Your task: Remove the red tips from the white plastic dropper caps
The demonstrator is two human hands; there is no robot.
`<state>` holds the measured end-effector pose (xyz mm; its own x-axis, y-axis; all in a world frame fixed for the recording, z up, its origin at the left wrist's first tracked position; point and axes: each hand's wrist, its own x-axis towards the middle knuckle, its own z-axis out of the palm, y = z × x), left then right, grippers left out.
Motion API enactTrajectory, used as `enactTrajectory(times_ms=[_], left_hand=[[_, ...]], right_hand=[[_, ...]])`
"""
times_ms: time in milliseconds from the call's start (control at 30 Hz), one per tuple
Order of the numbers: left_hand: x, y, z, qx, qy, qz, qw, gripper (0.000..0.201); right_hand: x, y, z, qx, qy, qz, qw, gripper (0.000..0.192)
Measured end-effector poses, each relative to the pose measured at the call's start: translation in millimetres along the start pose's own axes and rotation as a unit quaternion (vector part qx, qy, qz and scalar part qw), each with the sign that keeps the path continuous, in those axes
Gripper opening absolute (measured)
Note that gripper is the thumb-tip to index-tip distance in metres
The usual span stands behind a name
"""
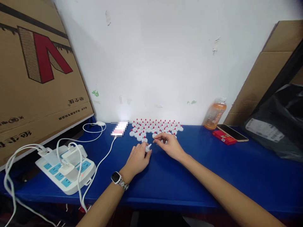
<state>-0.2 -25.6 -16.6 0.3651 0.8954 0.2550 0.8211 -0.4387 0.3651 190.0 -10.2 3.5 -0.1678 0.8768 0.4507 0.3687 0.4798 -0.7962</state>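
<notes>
A white piece with a thin nozzle (148, 147) is above the blue table (165, 186); the left hand (138, 159) pinches it with thumb and fingers. I take this piece as the clock's centre. The right hand (170, 145) is at three o'clock, thumb and forefinger bent close together; I cannot tell if they hold something small. At twelve, many round white pieces with red tips (148, 129) stand close together. Farther, an orange drink bottle (215, 115) stands at two, and a white power strip (67, 182) lies between eight and nine.
</notes>
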Motion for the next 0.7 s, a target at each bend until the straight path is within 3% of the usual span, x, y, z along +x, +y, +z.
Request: enactTrajectory(times_ms=[400, 567, 700], left_hand=[[-5, 3, -4.6, -0.015, -0.017, 0.041, 0.999, 0.020], [-6, 5, -5.7, -0.019, -0.019, 0.061, 0.998, 0.021], [-6, 6, -5.0, -0.031, -0.002, 0.057, 0.998, 0.026]], right_hand=[[-1, 2, 7, 0.147, -0.103, 0.059, 0.982, 0.032], [-1, 2, 12, 0.179, -0.088, 0.069, 0.977, 0.034], [-1, 2, 17, 0.212, -0.035, 0.066, 0.974, 0.034]])
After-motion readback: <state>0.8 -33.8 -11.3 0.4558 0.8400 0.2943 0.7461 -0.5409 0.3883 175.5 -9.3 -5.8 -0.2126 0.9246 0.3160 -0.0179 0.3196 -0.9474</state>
